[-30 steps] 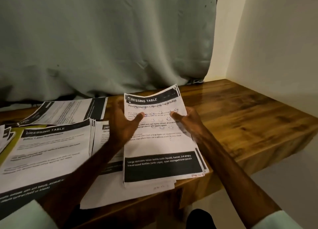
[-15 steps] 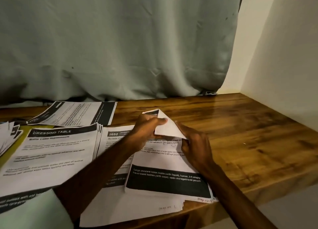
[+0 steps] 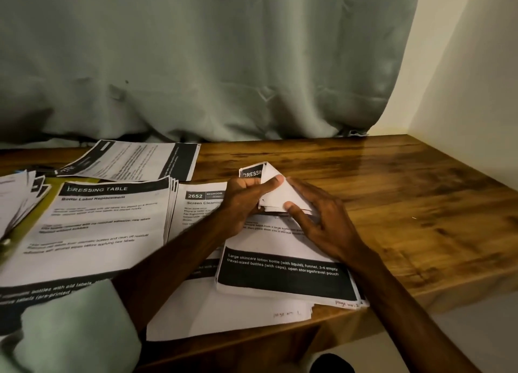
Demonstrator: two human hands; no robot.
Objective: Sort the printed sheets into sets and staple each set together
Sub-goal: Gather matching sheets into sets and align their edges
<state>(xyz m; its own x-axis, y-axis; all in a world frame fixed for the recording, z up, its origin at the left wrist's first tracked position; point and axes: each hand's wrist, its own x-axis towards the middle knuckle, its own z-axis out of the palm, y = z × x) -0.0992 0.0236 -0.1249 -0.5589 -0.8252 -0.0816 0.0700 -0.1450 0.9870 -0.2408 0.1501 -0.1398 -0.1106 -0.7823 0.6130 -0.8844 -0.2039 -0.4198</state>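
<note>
Folding the top corner (image 3: 276, 194) of one set of sheets (image 3: 280, 246) looks to be the step in hand. The set lies on the wooden table (image 3: 406, 204), just right of the Bottle Label Replacement stack (image 3: 98, 227). The left hand (image 3: 244, 201) pinches the turned-down flap between thumb and curled fingers. The right hand (image 3: 322, 221), farther right of that stack, presses it flat with thumb and straight fingers. Next, I judge, the crease needs holding aligned for a stapler, which is not in view.
</note>
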